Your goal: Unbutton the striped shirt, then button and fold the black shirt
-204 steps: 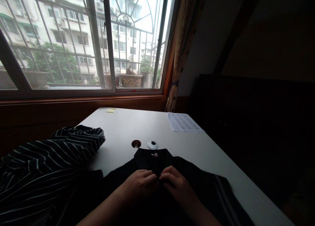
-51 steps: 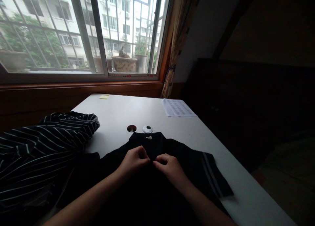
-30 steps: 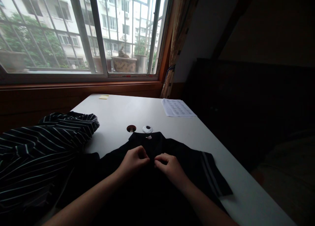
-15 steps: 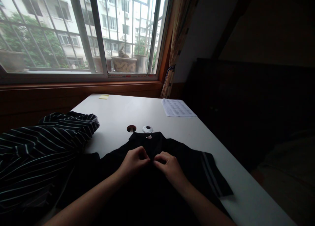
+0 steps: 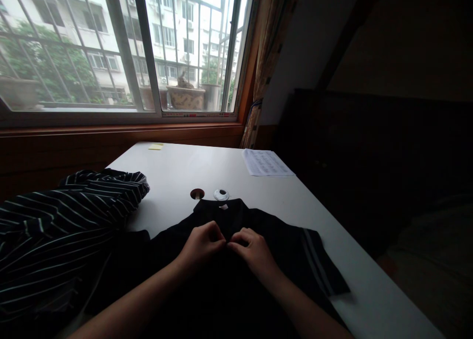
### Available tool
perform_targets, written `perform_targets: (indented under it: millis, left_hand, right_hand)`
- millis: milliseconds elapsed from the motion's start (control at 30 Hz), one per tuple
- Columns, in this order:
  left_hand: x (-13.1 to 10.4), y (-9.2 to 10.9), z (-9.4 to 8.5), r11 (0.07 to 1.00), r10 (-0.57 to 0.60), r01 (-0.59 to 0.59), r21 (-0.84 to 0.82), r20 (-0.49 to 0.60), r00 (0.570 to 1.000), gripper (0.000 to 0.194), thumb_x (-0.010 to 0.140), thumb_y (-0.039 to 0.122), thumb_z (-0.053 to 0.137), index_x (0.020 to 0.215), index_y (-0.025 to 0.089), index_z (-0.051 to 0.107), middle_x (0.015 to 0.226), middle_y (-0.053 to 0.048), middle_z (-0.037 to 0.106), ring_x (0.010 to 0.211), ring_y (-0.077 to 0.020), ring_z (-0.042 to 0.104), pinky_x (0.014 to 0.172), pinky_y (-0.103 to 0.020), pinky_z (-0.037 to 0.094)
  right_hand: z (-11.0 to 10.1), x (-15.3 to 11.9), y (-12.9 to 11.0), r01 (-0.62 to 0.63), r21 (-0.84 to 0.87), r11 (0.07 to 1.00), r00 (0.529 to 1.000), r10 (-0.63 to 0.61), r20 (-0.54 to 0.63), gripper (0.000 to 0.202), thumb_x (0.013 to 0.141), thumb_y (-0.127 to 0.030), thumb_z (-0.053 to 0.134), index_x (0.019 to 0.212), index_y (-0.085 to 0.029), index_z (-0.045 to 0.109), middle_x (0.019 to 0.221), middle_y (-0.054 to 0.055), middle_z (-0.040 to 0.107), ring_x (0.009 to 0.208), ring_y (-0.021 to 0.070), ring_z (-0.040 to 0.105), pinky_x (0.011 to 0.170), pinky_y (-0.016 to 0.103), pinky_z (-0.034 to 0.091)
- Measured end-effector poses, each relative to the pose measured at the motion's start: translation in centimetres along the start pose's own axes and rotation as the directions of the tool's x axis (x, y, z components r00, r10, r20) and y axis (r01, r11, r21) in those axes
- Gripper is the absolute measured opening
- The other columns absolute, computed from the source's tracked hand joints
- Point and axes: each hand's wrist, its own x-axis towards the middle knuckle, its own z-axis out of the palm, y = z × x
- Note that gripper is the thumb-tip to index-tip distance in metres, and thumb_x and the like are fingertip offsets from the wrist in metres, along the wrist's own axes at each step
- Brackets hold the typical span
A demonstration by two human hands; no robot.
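Observation:
A black short-sleeved shirt [image 5: 284, 240] with a collar lies spread on the white table [image 5: 177, 164], its collar pointing away from me. Two grey stripes run across its right-hand sleeve, and a pale label shows inside the neck. Just below the collar, my left hand [image 5: 205, 240] pinches the shirt front between thumb and finger. Close against it, my right hand [image 5: 251, 245] pinches the cloth as well, the fingertips of both nearly touching. Whether a button sits between them is too dark to tell.
A black-and-white striped garment [image 5: 74, 220] is heaped at the left. Beyond the collar are a round hole [image 5: 197, 194] in the tabletop and a white ring-shaped cover [image 5: 221, 194]. Printed sheets [image 5: 268, 162] and a yellow sticky note [image 5: 155, 146] lie toward the window.
Both hands stay at the same spot on the shirt front. The right fingertips have shifted very slightly left, closer to the left ones.

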Motion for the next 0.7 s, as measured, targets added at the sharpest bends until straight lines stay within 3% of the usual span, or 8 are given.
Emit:
perform_targets:
  millis: [300, 700]
  left_hand:
    - [-0.04, -0.18, -0.07, 0.997, 0.050, -0.049, 0.059, -0.023, 0.998, 0.010, 0.076, 0.026, 0.068, 0.076, 0.016, 0.065, 0.075, -0.002, 0.068, 0.068, -0.0165, 0.059, 0.060, -0.024, 0.041]
    - [-0.04, -0.20, -0.08, 0.996, 0.071, -0.069, 0.059, -0.027, 0.997, 0.012, 0.077, 0.028, 0.069, 0.077, 0.016, 0.066, 0.072, -0.002, 0.067, 0.065, -0.0158, 0.058, 0.058, -0.023, 0.040]
  right_hand:
    - [-0.16, 0.03, -0.04, 0.063, -0.008, 0.998, 0.998, -0.063, 0.028, 0.011, 0.082, -0.013, 0.065, 0.078, -0.021, 0.071, 0.080, 0.000, 0.063, 0.082, 0.0180, 0.061, 0.076, 0.028, 0.044]
    - [-0.01, 0.09, 0.62, 0.059, -0.026, 0.998, 0.998, -0.059, 0.014, 0.010, 0.083, -0.014, 0.065, 0.078, -0.021, 0.070, 0.081, 0.000, 0.064, 0.083, 0.0180, 0.062, 0.077, 0.027, 0.044]
